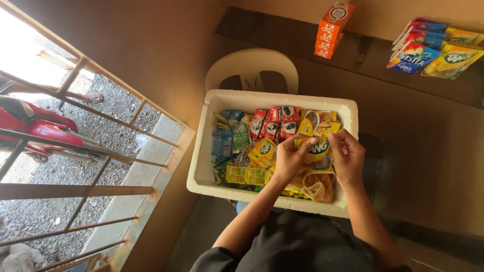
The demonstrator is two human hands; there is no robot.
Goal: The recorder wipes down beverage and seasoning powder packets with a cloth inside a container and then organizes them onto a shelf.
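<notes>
Yellow drink sachet is pinched at its top edge by left hand and right hand, fingers closed on it, above white foam box.

Brown wall, dark wooden shelf along it, white plastic chair below, barred metal window grille at left, bright daylight on gravel ground outside, red vehicle parked there.

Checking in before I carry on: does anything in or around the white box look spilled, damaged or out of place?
Nothing stands out. The sachets lie jumbled in the white foam box, none spilled; both hands, left hand and right hand, hold a yellow sachet.
</notes>
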